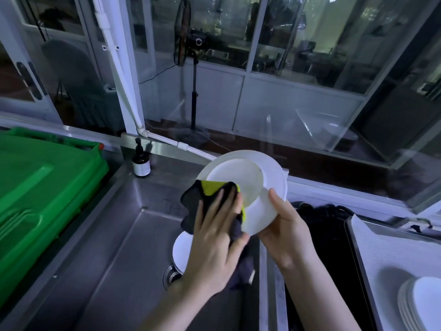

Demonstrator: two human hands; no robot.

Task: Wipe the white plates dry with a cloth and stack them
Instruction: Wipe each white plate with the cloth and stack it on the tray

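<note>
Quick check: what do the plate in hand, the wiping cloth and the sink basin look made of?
The held plate: probably glazed ceramic, glossy opaque white; melamine possible. The cloth: soft microfibre-like fabric, dark one side, yellow-green the other, folding limply. The sink: stainless steel, brushed grey with dull reflections.

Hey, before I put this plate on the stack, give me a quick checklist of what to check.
1. Grip of the right hand on the held plate: ok, thumb over its rim.
2. The cloth pressed on it by the left hand: ok.
3. The held plate dry: cannot tell.
4. Top of the plate stack free: ok.
5. The sink emptied: not ok, another plate lies by the drain.
</note>
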